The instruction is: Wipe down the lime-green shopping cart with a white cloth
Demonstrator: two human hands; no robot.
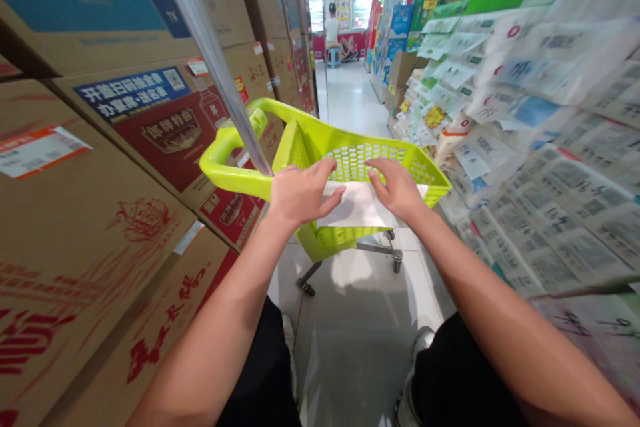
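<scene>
A lime-green plastic shopping cart on small wheels stands in a narrow store aisle in front of me. A white sheet of paper lies across the cart's near rim. My left hand rests on the paper's left edge, fingers curled over it. My right hand presses flat on the paper's right part, fingers spread toward the basket. The cart's looped green handle sticks out to the left, untouched.
Stacked brown cardboard boxes wall the left side, with a slanted metal pole in front. Shelves of packaged goods fill the right. A tiled floor runs ahead to a person standing far down the aisle.
</scene>
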